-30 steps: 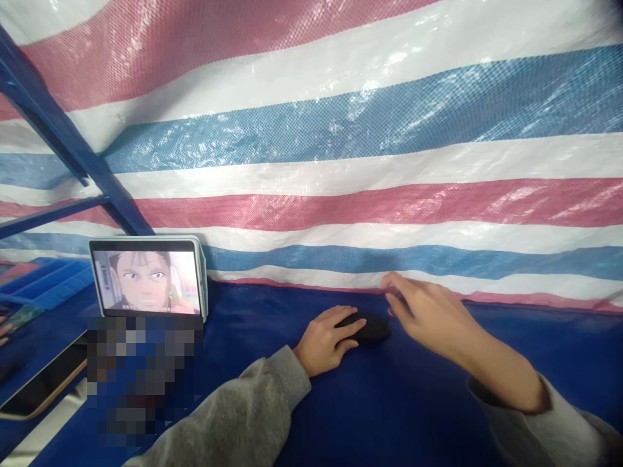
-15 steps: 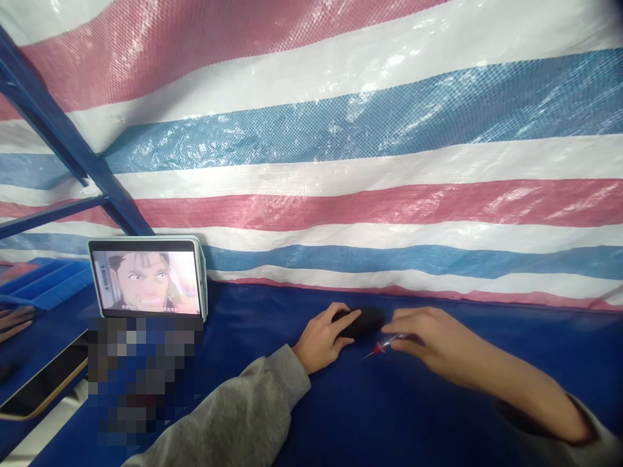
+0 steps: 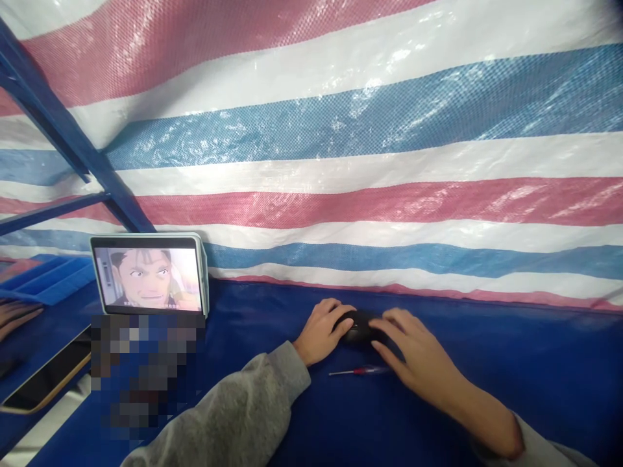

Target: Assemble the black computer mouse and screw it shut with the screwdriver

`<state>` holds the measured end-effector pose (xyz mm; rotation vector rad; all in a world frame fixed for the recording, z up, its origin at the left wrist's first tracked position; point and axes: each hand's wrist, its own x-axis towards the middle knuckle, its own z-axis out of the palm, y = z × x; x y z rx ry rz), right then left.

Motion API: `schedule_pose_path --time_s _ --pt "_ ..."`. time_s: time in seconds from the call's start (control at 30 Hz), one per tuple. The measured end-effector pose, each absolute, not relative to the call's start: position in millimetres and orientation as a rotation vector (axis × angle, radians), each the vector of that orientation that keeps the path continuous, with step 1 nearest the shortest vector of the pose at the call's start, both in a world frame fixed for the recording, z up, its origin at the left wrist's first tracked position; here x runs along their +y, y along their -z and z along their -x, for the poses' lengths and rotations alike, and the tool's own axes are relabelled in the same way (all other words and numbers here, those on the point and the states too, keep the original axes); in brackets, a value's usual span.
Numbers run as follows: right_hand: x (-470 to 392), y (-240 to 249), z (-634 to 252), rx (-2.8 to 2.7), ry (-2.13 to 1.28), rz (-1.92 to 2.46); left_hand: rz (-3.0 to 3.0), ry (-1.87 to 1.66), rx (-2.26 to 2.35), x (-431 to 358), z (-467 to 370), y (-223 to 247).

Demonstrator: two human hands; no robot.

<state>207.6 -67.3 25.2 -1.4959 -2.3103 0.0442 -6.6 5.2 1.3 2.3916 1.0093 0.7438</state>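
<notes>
A black computer mouse (image 3: 357, 329) lies on the blue tabletop, its ends partly covered by my fingers. My left hand (image 3: 324, 329) grips the left end, with the thumb and forefinger against it. On the opposite side, my right hand (image 3: 413, 347) has its fingertips on the right end, the thumb lower and a little apart from the fingers. Just below the mouse lies a small screwdriver (image 3: 360, 371) with a thin metal shaft, red collar and clear handle. Its shaft points left and its handle end is near my right thumb.
A tablet (image 3: 148, 275) playing a cartoon stands at the left. Nearby are a phone (image 3: 46, 370), a blurred-out patch, a blue tray (image 3: 53, 279) and another person's hand (image 3: 17, 318). Striped plastic sheeting (image 3: 370, 207) hangs behind the blue table (image 3: 365, 428), beside a blue metal frame (image 3: 78, 130).
My right hand has let go of the screwdriver, which now lies on the table. That hand has come to the right end of the mouse. My left hand stays on the mouse.
</notes>
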Motion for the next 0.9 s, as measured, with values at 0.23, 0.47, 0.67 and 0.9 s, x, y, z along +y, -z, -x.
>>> schedule_pose_path --time_s 0.23,0.47,0.67,0.9 --pt "-60 21 -206 -2.104 -0.110 1.569 -2.447 -0.785 1.002 6 7 5" --pt "-64 18 -199 -2.026 -0.081 1.580 -2.412 -1.027 0.850 6 7 5" --pt "-65 18 -198 -2.010 -0.092 1.573 -2.420 -1.068 0.819 8 6 10" --pt "-65 20 -199 -1.999 -0.086 1.563 -2.416 -1.110 0.815 6 7 7"
